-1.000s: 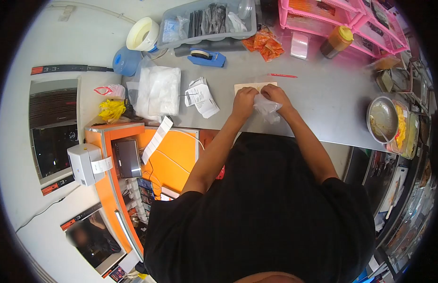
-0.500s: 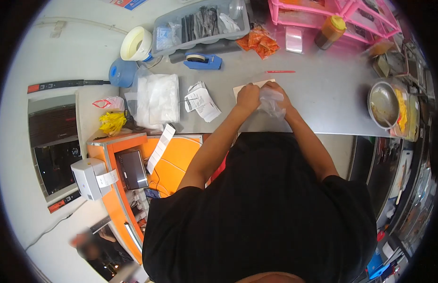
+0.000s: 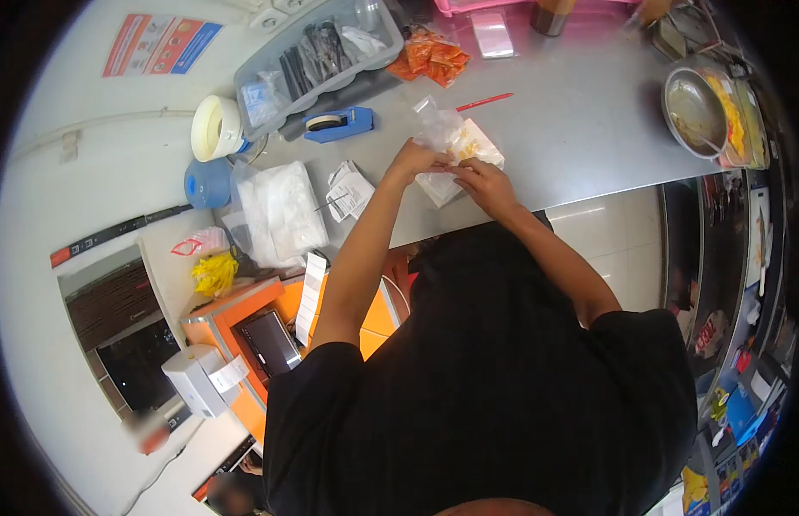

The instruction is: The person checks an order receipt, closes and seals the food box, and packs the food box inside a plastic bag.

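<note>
A pale, flat-topped package (image 3: pixel 480 146) with orange marks on it lies on the steel counter under my hands. Crumpled clear plastic bag (image 3: pixel 438 127) film stands up beside it on the left and also spreads below my fingers. My left hand (image 3: pixel 415 161) is closed on the film at the package's near left side. Close to it, my right hand (image 3: pixel 488 184) pinches the film with thumb and fingers, the fingertips of both hands almost meeting. What exactly lies between the fingertips is too small to make out. A red pen (image 3: pixel 485 101) rests just beyond the package.
On the steel counter (image 3: pixel 580 129) are a blue tape dispenser (image 3: pixel 339 125), receipts (image 3: pixel 349 189), a stack of white plastic bags (image 3: pixel 283 211), orange sachets (image 3: pixel 429 58) and a grey bin (image 3: pixel 317 64). A metal bowl (image 3: pixel 694 112) stands at the right. A person (image 3: pixel 236 490) shows at lower left.
The head view has turned and shifted. My hands have moved apart from the package's top to its near side, uncovering its orange-marked face; the film now stands up at the left.
</note>
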Tool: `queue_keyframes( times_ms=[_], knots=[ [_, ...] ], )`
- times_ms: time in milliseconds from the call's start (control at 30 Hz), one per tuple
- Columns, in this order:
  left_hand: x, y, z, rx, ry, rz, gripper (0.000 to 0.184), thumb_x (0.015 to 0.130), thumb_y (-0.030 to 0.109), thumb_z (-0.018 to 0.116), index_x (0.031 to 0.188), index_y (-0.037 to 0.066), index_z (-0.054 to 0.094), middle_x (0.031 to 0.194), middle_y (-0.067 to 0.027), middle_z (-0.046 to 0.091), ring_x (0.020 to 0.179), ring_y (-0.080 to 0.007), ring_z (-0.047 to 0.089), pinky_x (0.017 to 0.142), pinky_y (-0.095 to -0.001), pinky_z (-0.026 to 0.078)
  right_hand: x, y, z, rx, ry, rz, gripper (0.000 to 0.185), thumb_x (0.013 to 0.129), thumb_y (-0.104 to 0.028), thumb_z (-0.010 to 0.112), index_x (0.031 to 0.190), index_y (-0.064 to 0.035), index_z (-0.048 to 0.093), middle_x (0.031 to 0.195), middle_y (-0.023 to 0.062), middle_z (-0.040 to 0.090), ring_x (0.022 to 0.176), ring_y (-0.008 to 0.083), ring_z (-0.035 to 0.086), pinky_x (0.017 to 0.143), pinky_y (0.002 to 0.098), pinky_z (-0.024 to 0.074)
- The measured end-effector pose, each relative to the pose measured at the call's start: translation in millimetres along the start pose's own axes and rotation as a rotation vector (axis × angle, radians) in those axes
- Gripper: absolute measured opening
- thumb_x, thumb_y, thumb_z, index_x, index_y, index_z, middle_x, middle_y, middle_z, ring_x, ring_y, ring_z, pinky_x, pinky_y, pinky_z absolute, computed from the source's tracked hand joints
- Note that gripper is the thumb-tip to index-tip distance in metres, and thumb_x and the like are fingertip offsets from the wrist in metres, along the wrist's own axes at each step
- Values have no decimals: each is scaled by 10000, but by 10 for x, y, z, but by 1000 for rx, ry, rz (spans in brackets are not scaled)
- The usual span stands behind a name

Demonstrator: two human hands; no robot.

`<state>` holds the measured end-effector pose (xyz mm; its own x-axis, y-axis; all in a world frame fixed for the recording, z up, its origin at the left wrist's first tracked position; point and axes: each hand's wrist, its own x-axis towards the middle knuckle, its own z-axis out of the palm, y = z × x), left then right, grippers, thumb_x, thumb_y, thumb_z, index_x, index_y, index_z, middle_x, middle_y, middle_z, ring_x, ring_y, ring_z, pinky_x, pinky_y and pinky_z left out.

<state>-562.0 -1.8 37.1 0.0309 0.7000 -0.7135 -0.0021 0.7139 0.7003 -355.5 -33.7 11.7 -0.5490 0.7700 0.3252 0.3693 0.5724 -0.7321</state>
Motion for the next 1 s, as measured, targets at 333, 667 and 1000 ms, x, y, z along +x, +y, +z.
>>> queue_keyframes(
  times_ms=[333, 667, 1000],
  knots=[
    [-12, -164, -31, -40, -45, 56, 250, 865, 51, 734, 1097, -7, 661, 1051, -109, 693, 930, -215, 690, 831, -338, 607, -17, -73, 450, 463, 274, 280, 147, 926, -200, 680, 976, -66, 714, 782, 46, 654, 584, 118, 597, 464, 273, 435],
    [-2, -325, -53, -81, -35, 148, 189, 885, 29, 690, 1072, 7, 671, 1032, -90, 689, 929, -194, 678, 864, -353, 601, 148, -271, 320, 1035, 165, 1026, 176, 892, -201, 704, 796, -53, 692, 666, -13, 576, 447, 41, 404, 389, 227, 262],
    [55, -401, -77, -52, -26, 171, 187, 884, 50, 695, 1065, 9, 670, 1010, -93, 683, 906, -191, 673, 863, -344, 597, 153, -248, 348, 1008, 188, 1041, 202, 872, -201, 718, 721, -79, 665, 619, -40, 529, 452, 32, 378, 395, 220, 246]
  ],
)
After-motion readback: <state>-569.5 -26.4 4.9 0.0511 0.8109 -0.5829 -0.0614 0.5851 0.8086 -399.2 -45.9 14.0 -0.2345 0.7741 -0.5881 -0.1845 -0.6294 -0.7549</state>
